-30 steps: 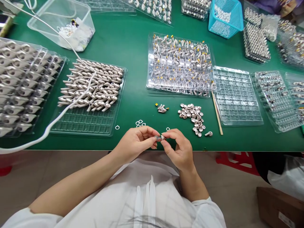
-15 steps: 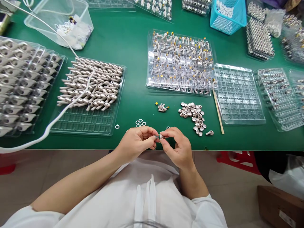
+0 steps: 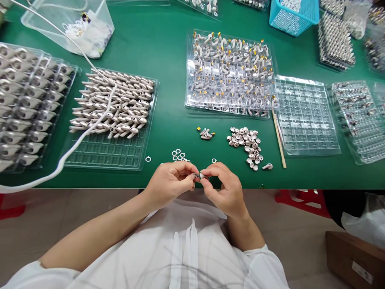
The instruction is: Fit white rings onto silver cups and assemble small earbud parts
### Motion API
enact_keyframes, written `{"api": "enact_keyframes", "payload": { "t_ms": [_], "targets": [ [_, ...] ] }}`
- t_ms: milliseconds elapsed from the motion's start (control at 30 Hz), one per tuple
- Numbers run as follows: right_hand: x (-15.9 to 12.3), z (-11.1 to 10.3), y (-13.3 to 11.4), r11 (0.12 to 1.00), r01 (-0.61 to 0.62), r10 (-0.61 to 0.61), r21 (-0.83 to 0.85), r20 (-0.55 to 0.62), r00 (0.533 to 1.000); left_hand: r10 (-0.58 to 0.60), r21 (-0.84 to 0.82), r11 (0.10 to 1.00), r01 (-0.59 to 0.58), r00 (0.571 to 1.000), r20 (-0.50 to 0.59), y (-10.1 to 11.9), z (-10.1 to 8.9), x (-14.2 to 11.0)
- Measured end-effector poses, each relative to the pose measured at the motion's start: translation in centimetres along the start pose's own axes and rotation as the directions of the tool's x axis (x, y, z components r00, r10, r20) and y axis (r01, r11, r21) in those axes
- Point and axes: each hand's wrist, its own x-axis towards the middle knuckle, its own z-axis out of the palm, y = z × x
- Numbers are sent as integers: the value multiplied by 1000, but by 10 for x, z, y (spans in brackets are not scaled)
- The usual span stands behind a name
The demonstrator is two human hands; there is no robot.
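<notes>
A green table (image 3: 168, 60) stretched across the frame. At its left edge lay a clear tray of large grey shells (image 3: 25, 102) set in rows. In the upper left stood a clear plastic bin (image 3: 51, 30) with a loose heap of white bits inside, and a white cable (image 3: 84, 138) ran down past it, crossing over a heap of stemmed housings (image 3: 120, 102). These filled the upper part of a second tray (image 3: 105, 156), left of centre. Beyond it came a single white ring (image 3: 148, 159), then a cluster of white rings (image 3: 177, 155) just above the hands.

At the lower centre, the left hand (image 3: 170, 178) pinched a small grey piece (image 3: 195, 176) between thumb and forefinger. Right beside it, the right hand (image 3: 224, 186) pinched a small pale piece (image 3: 202, 176) in its fingertips. A thin dark line showed between the two pieces; whether they were joined was too small to tell.

Above the hands lay a few pale parts (image 3: 206, 133) with yellow tabs, and, higher, a tray of similar parts (image 3: 228, 72). To the right were a pile of round cups (image 3: 246, 140), one stemmed piece (image 3: 267, 166) and a wooden stick (image 3: 279, 140). A blue basket (image 3: 293, 22) stood in the upper right.
</notes>
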Motion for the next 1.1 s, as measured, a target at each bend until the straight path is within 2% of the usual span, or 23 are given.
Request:
{"api": "enact_keyframes", "payload": {
  "t_ms": [133, 233, 433, 567, 633, 700, 767, 833, 900, 1100],
  "targets": [
    [1, 4, 0, 999, -32, 32, 32, -1, 999, -21, -67, 998, 20, 1000, -15, 0, -1, 2],
    [1, 5, 0, 994, -102, 104, 48, -34, 994, -29, -143, 989, 28, 1000, -3, 2, -1, 3],
    [1, 2, 0, 965, -238, 246, 106, -59, 968, -47, -227, 971, 75, 991, 126, 1, -4, 5],
    [0, 2, 1, 959, -255, 262, 122, -45, 964, -41, -253, 964, 83, 985, 167, -2, -6, 6],
    [-2, 4, 1, 979, -191, 198, 67, -114, 973, -33, -264, 962, 75, 987, 159, -3, -5, 5],
    [-3, 5, 1, 996, -67, 51, -60, -242, 969, -15, -275, 960, 51, 991, 131, -4, -5, 5],
    [-5, 7, 1, 976, 56, -122, -210, -317, 940, 14, -277, 961, 13, 995, 96, -4, -4, 4],
    [-7, 8, 0, 943, 144, -239, -301, -308, 921, 41, -277, 961, -21, 997, 67, -5, -2, 3],
    [-8, 10, 0, 922, 205, -302, -328, -276, 913, 63, -289, 956, -47, 997, 44, -6, 1, 2],
    [-7, 14, 2, 890, 271, -372, -367, -239, 897, 95, -329, 939, -97, 995, -24, -8, 7, 1]
  ]
}}
